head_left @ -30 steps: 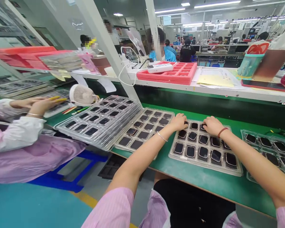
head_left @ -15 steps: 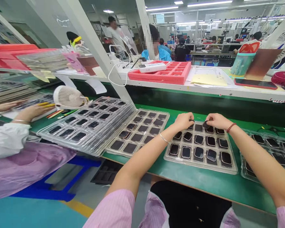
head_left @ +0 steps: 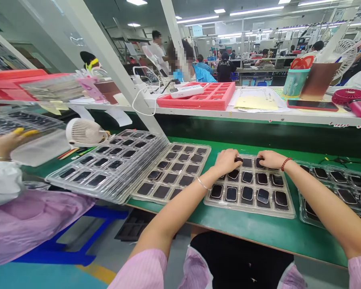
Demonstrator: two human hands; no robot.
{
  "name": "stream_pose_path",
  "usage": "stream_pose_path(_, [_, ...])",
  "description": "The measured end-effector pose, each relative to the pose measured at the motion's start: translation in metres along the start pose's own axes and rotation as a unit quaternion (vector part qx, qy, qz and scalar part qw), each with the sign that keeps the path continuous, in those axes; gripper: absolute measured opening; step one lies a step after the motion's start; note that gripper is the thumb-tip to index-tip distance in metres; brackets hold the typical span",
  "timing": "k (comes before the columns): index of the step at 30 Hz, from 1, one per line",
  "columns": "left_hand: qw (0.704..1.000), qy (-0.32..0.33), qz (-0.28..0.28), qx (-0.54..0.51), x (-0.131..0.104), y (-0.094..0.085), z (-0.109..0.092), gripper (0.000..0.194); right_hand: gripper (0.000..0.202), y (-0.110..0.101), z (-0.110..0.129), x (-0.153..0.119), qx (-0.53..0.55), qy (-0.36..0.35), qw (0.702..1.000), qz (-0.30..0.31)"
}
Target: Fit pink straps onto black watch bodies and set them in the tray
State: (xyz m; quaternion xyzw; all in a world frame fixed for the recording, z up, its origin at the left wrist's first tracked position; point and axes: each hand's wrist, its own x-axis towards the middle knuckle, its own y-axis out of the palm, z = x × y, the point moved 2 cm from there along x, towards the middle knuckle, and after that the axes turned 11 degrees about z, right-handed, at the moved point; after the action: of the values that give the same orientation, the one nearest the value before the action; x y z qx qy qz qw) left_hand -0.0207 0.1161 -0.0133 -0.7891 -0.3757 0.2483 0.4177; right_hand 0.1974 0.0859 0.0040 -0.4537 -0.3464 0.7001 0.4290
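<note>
Across the lower half of the frame runs your smooth green bench (head_left: pixel 258 228), and the white shelf (head_left: pixel 252 115) crosses above it, flat-edged and hard. At centre left leans the stack of clear trays (head_left: pixel 141 168), thin ribbed plastic with many layered rims. Just beside it lies a flat tray (head_left: pixel 150 198), translucent, its cells mostly showing matte dark squares. Right of centre sits the tray under your hands (head_left: pixel 249 206), clear moulded plastic with rounded corners and a grid of shallow cells. On the shelf, upper centre, is a red foam tray (head_left: pixel 198 105), thick-walled and divided into square pockets. At left, a white fan (head_left: pixel 84 132) shows a round, slatted grille.

Your left hand (head_left: pixel 228 160) is curled nearly closed, fingertips and thumb pinching a dark piece (head_left: pixel 238 159) at the tray's upper left. Your right hand (head_left: pixel 270 159) has its fingers bent together over another dark piece (head_left: pixel 259 163) in the top row; whether it grips or merely touches, you cannot tell from this angle. Nearer you, in the lower rows, glossy rounded-rectangle pieces (head_left: pixel 247 193) with pale rims lie in their cells
</note>
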Motion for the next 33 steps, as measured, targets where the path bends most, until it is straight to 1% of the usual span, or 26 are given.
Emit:
stream_pose_path(2, [0.998, 0.001, -0.015, -0.068, -0.005, 0.004, -0.007, 0.016, 0.013, -0.006, -0.003, -0.005, 0.031, -0.006, 0.999, -0.003])
stream_pose_path(4, [0.984, -0.003, -0.02, -0.176, -0.01, 0.009, -0.015, 0.014, 0.015, -0.014, -0.009, -0.014, 0.072, 0.0, 0.997, -0.01])
stream_pose_path(6, [0.953, -0.009, 0.002, -0.302, -0.012, 0.013, -0.023, 0.018, 0.017, -0.022, -0.016, -0.025, 0.116, 0.008, 0.993, -0.015])
stream_pose_path(8, [0.913, -0.013, 0.043, -0.406, -0.014, 0.017, -0.031, 0.024, 0.018, -0.029, -0.017, -0.038, 0.152, 0.007, 0.988, -0.014])
stream_pose_path(9, [0.89, -0.016, 0.063, -0.451, -0.015, 0.019, -0.035, 0.026, 0.018, -0.031, -0.014, -0.044, 0.166, 0.003, 0.986, -0.012])
stream_pose_path(10, [0.861, -0.025, 0.08, -0.502, -0.016, 0.022, -0.039, 0.026, 0.018, -0.032, -0.009, -0.05, 0.181, -0.005, 0.983, -0.009])
stream_pose_path(11, [0.826, -0.038, 0.094, -0.555, -0.018, 0.025, -0.042, 0.024, 0.018, -0.031, -0.002, -0.055, 0.198, -0.017, 0.98, -0.006])
stream_pose_path(13, [0.746, -0.062, 0.122, -0.652, -0.022, 0.032, -0.047, 0.02, 0.018, -0.027, 0.018, -0.06, 0.227, -0.049, 0.973, 0.001])
stream_pose_path(14, [0.705, -0.067, 0.139, -0.692, -0.024, 0.036, -0.049, 0.022, 0.016, -0.024, 0.029, -0.06, 0.23, -0.065, 0.971, 0.001])
stream_pose_path(15, [0.674, -0.065, 0.153, -0.72, -0.025, 0.039, -0.051, 0.026, 0.013, -0.021, 0.04, -0.06, 0.214, -0.077, 0.974, -0.006])
stream_pose_path(17, [0.647, -0.049, 0.167, -0.743, -0.028, 0.043, -0.052, 0.036, 0.007, -0.014, 0.058, -0.056, 0.166, -0.082, 0.982, -0.029])
stream_pose_path(19, [0.627, -0.047, 0.156, -0.762, -0.029, 0.046, -0.051, 0.038, 0.002, -0.008, 0.07, -0.052, 0.128, -0.079, 0.987, -0.048])
stream_pose_path(22, [0.588, -0.058, 0.13, -0.796, -0.032, 0.045, -0.049, 0.038, 0.007, -0.002, 0.075, -0.049, 0.085, -0.083, 0.99, -0.076])
stream_pose_path(24, [0.564, -0.051, 0.117, -0.816, -0.035, 0.043, -0.05, 0.033, 0.014, 0.002, 0.074, -0.052, 0.065, -0.092, 0.987, -0.114])
stream_pose_path(26, [0.535, -0.041, 0.111, -0.836, -0.039, 0.04, -0.054, 0.027, 0.025, 0.007, 0.071, -0.057, 0.059, -0.109, 0.977, -0.174])
stream_pose_path(28, [0.501, -0.032, 0.118, -0.857, -0.043, 0.036, -0.058, 0.032, 0.047, 0.014, 0.068, -0.063, 0.047, -0.132, 0.963, -0.232])
stream_pose_path(29, [0.485, -0.026, 0.125, -0.865, -0.045, 0.034, -0.06, 0.035, 0.06, 0.017, 0.066, -0.066, 0.031, -0.14, 0.957, -0.252])
stream_pose_path(31, [0.465, -0.011, 0.141, -0.874, -0.048, 0.032, -0.063, 0.041, 0.08, 0.024, 0.065, -0.068, -0.007, -0.144, 0.953, -0.265])
stream_pose_path(33, [0.458, 0.004, 0.151, -0.876, -0.05, 0.031, -0.066, 0.044, 0.085, 0.03, 0.065, -0.069, -0.026, -0.143, 0.956, -0.257])
